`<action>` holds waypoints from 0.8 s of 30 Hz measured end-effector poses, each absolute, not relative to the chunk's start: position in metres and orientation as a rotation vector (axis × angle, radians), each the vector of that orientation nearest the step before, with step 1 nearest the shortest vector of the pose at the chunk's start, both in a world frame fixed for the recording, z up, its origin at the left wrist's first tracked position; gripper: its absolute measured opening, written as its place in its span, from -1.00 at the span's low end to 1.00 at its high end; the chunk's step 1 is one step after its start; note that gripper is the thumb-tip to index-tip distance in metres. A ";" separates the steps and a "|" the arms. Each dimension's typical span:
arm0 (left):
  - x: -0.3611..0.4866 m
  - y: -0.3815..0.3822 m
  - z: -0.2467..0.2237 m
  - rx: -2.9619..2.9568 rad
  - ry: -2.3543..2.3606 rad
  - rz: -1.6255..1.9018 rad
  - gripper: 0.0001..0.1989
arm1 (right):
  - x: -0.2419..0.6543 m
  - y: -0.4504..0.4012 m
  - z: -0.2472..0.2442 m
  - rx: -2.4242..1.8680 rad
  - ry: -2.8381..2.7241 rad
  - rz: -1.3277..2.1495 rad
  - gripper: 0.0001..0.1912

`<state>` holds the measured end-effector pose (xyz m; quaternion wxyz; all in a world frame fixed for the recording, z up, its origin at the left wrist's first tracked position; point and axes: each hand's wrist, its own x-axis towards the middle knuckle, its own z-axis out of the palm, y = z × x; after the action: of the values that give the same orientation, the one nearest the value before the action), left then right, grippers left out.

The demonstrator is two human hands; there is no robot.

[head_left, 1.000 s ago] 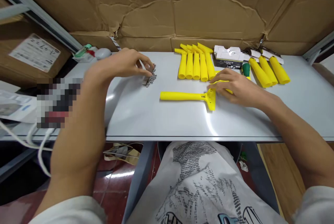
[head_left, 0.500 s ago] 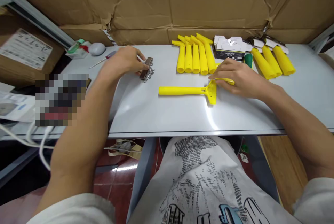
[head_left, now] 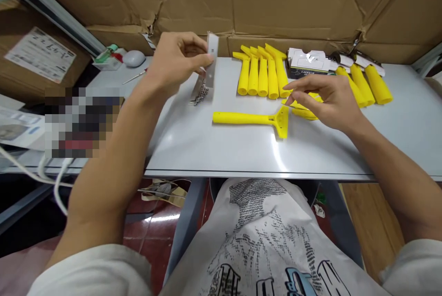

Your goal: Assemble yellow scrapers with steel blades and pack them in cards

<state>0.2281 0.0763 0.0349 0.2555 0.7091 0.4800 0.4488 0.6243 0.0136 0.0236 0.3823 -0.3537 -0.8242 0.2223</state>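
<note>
My left hand is closed on a flat metal plate with holes, held up off the table. Just below it, small screws lie in a pile beside a metal strip. My right hand is closed in a pinch over some loose yellow plastic pieces; a thin edge shows at its fingertips, too small to name. Between the hands, a yellow scraper handle lies flat, its wide head toward the right hand.
Several yellow handles stand in a row at the back. Beside them is a white and black box, with more yellow handles at the right. A screwdriver and a grey mouse lie at the left. Cardboard walls the back.
My left hand has lifted a metal plate from beside the screws, up and to the right. My right hand has risen slightly off the yellow pieces, uncovering more of them.
</note>
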 end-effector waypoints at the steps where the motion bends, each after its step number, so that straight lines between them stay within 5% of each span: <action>1: 0.245 0.067 0.036 1.872 1.173 1.246 -0.57 | 0.620 0.011 0.024 -0.901 -2.017 0.678 -0.76; 5: 0.302 0.033 0.026 1.642 0.804 1.281 -0.42 | 0.604 -0.001 0.021 -0.885 -1.908 0.850 -0.65; 11: 0.338 -0.001 0.014 1.572 0.720 1.223 -0.46 | 0.591 -0.010 0.012 -0.881 -1.970 0.850 -0.50; 17: 0.336 -0.007 0.017 1.577 0.770 1.149 -0.49 | 0.594 -0.017 0.019 -0.950 -1.886 0.688 -0.68; 22: 0.334 -0.008 0.015 1.948 0.819 1.385 -0.94 | 0.599 -0.012 0.012 -0.891 -1.886 0.406 -0.82; 24: 0.332 -0.007 0.013 2.030 0.798 1.464 -0.84 | 0.602 -0.006 0.007 -0.830 -1.896 0.261 -0.84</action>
<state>0.3325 -0.0066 0.0134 0.2544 0.7473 0.2937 0.5390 0.6018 -0.0059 0.0074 0.5037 -0.3438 -0.7851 0.1079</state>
